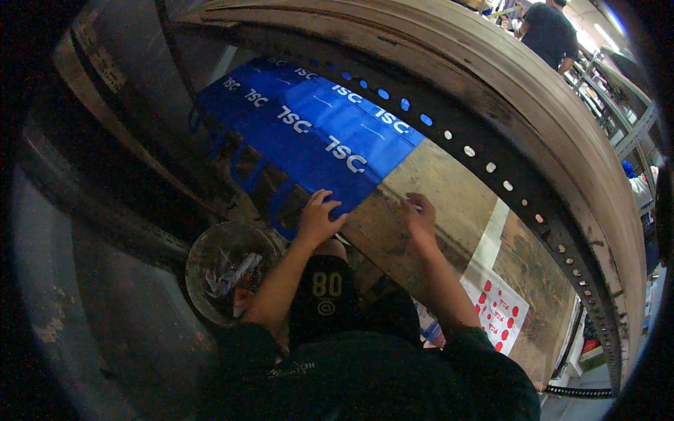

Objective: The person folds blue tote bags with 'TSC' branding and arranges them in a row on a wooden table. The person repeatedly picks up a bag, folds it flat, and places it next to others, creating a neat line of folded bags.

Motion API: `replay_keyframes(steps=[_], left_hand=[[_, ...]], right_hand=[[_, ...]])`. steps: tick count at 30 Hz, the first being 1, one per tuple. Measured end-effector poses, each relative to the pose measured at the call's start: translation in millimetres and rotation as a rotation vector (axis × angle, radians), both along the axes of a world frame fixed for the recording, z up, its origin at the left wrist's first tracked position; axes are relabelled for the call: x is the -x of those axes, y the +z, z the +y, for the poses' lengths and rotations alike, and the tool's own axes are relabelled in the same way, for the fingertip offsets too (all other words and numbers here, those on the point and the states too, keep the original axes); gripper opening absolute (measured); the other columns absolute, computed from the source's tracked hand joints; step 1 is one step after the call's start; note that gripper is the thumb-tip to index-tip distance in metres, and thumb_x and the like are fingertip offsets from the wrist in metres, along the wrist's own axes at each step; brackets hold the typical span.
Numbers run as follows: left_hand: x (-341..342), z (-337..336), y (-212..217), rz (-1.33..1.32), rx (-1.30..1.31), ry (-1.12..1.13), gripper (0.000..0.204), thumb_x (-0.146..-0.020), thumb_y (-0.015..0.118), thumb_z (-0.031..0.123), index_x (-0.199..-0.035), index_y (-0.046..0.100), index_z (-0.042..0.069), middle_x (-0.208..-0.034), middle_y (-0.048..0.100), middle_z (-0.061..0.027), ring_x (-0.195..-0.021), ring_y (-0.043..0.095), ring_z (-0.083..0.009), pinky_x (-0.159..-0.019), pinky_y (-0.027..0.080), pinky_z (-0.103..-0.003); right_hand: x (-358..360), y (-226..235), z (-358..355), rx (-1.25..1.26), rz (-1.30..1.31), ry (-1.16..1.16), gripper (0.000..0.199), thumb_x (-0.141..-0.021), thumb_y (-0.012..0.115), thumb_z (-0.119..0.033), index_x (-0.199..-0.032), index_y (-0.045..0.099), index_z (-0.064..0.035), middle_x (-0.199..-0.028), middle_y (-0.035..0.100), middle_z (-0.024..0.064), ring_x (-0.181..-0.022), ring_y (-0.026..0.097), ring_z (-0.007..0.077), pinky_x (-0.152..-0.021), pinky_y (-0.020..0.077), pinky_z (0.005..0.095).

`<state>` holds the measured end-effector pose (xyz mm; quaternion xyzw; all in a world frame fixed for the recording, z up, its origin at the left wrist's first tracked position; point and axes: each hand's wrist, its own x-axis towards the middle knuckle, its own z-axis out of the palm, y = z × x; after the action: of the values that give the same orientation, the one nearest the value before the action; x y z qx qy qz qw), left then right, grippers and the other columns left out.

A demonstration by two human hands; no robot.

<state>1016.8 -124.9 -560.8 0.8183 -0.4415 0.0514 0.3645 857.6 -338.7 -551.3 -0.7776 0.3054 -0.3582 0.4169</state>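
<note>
A stack or row of glossy blue bags (309,119) with white lettering lies flat on a worn wooden bench. Their blue loop handles (281,203) hang over the bench's near edge. My left hand (321,219) rests at the near right corner of the blue bags, its fingers spread and nothing seen in its grip. To the right of the bags, over bare wood, my right hand (420,217) is closed, with thumb and fingers bent together. Whatever it may hold is too small and blurred to name.
A white sheet with red spots (502,316) lies on the bench (449,182) to my right. On the floor at left stands a round bin (235,274) with clear plastic scraps. Overhead curves a perforated metal bar (484,158). Another person (551,31) stands far off, near shelving.
</note>
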Motion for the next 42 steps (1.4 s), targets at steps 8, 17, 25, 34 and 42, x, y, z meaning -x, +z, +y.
replay_keyframes(steps=[8, 17, 25, 34, 42], left_hand=[[-6.0, 2.8, -8.0, -0.014, 0.053, -0.078, 0.033, -0.072, 0.071, 0.031, -0.094, 0.069, 0.007, -0.121, 0.055, -0.0128, -0.122, 0.043, -0.0320, -0.102, 0.035, -0.042], [-8.8, 9.2, -8.8, -0.011, 0.023, -0.084, 0.034, -0.072, 0.071, 0.033, -0.095, 0.069, 0.008, -0.121, 0.055, -0.0112, -0.121, 0.044, -0.0315, -0.102, 0.035, -0.042], [21.9, 11.3, 33.7, -0.409, 0.173, -0.024, 0.048, -0.066, 0.074, 0.044, -0.102, 0.063, 0.013, -0.115, 0.056, -0.0090, -0.112, 0.049, -0.0283, -0.089, 0.038, -0.046], [72.7, -18.9, 76.5, -0.444, 0.460, -0.172, 0.039, -0.069, 0.072, 0.025, -0.102, 0.061, 0.008, -0.109, 0.057, -0.0110, -0.103, 0.052, -0.0314, -0.087, 0.039, -0.046], [97.2, -31.9, 101.9, -0.449, 0.654, -0.309, 0.028, -0.070, 0.069, 0.011, -0.096, 0.062, 0.003, -0.093, 0.061, -0.0137, -0.089, 0.056, -0.0332, -0.081, 0.043, -0.044]], right_hand=[[133.4, 14.2, 10.0, -0.160, 0.044, -0.060, 0.024, -0.083, 0.065, -0.018, -0.102, 0.061, -0.0044, -0.088, 0.063, 0.0056, -0.079, 0.059, 0.0142, -0.069, 0.0464, 0.0266], [202.9, 68.5, 48.1, -0.060, 0.164, -0.090, 0.024, -0.083, 0.065, -0.016, -0.103, 0.061, -0.0050, -0.093, 0.062, 0.0026, -0.085, 0.057, 0.0108, -0.069, 0.0445, 0.0234], [274.3, 233.7, 104.8, 0.064, 0.306, 0.703, 0.037, -0.064, 0.075, -0.003, -0.099, 0.065, -0.0023, -0.092, 0.065, 0.0116, -0.082, 0.063, 0.0247, -0.072, 0.0491, 0.0330], [417.7, 318.7, 145.9, 1.104, -0.297, -0.368, 0.018, -0.078, 0.062, -0.003, -0.096, 0.065, -0.0014, -0.079, 0.062, 0.0101, -0.069, 0.057, 0.0158, -0.060, 0.0433, 0.0265], [576.7, 382.4, 107.4, 1.084, 0.059, -1.363, 0.035, -0.082, 0.064, -0.018, -0.114, 0.060, -0.0053, -0.105, 0.061, 0.0099, -0.090, 0.056, 0.0183, -0.078, 0.0449, 0.0299]])
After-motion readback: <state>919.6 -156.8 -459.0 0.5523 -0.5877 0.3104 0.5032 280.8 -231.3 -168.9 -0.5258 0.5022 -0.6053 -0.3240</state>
